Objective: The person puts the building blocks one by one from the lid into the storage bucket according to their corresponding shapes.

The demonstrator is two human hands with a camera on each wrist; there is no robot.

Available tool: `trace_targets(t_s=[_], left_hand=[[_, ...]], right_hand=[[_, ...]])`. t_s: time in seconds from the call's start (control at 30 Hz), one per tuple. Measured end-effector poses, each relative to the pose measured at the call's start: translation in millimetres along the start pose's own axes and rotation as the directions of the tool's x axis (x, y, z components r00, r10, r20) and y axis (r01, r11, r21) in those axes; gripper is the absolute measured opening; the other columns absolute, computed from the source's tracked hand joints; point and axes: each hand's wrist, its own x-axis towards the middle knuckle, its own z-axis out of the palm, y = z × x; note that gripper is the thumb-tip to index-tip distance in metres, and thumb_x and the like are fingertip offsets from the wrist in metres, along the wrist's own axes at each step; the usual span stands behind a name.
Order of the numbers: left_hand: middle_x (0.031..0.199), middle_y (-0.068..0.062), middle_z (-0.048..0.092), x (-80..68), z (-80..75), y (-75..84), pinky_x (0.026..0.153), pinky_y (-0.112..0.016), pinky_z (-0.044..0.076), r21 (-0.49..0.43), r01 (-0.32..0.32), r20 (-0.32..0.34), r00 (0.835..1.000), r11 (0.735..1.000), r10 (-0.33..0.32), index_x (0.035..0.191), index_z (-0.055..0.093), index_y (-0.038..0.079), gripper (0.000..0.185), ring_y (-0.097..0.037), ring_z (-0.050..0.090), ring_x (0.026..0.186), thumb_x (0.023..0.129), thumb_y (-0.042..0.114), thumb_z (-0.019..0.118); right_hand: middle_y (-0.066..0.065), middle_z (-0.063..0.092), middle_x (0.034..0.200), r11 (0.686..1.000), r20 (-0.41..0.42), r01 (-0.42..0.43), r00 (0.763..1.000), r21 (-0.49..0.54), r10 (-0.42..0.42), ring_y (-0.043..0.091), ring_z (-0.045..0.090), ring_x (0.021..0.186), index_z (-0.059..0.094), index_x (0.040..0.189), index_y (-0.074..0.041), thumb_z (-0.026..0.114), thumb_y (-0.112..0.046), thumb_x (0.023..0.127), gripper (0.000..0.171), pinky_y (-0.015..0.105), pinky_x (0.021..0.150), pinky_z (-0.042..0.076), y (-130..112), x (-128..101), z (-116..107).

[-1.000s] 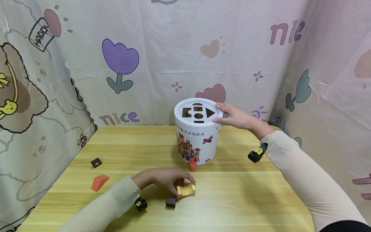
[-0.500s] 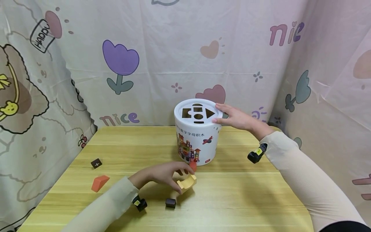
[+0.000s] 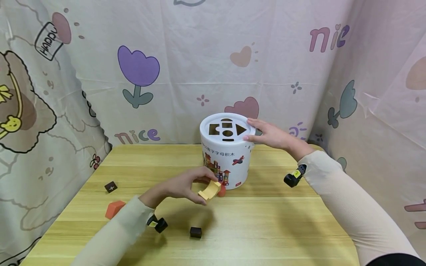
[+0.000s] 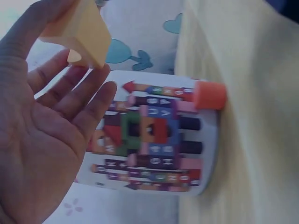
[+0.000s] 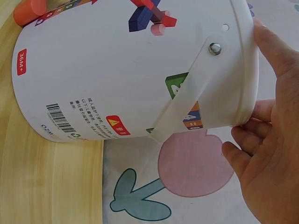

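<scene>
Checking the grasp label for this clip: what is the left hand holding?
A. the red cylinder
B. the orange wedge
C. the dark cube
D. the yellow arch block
D: the left hand pinches the yellow arch block above the table, while the red cylinder, dark cube and orange wedge lie untouched.

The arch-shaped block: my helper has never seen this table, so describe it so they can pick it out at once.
Find the white bucket with shape holes in its lid, at the back of the wooden table. Just in front of it, the left hand pinches the arch block above the tabletop. It alone is pale yellow with a curved hollow; the neighbouring blocks are orange or dark.
</scene>
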Motion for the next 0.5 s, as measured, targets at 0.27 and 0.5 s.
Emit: trace_targets(t_s=[0.27, 0.5], left_hand=[[0.130, -0.004, 0.055, 4.7, -23.4, 27.2, 0.099, -0.037, 0.049, 0.103, -0.027, -0.088, 0.995, 0.994, 0.036, 0.130, 0.059, 0.008, 0.061, -0.020, 0.055, 0.117, 0.076, 0.014, 0.086], [0.132, -0.005, 0.055, 10.8, -47.9, 49.5, 0.100, -0.041, 0.048, 0.232, -0.005, -0.151, 0.988, 0.973, 0.041, 0.133, 0.059, 0.003, 0.066, -0.022, 0.051, 0.120, 0.074, 0.015, 0.087]], right_hand=[[0.012, 0.020, 0.161, 1.000, 0.000, 0.008, 1.000, -0.005, -0.008, 0.033, 0.017, 0.146, 0.025, 0.155, -0.007, 0.063, -0.055, 0.090, 0.089, 0.054, 0.116, 0.019, 1, 0, 0], [0.013, 0.018, 0.161, 1.000, 0.003, 0.006, 1.000, -0.014, -0.006, 0.034, 0.014, 0.146, 0.025, 0.155, -0.008, 0.063, -0.053, 0.091, 0.087, 0.056, 0.116, 0.016, 2, 0, 0]])
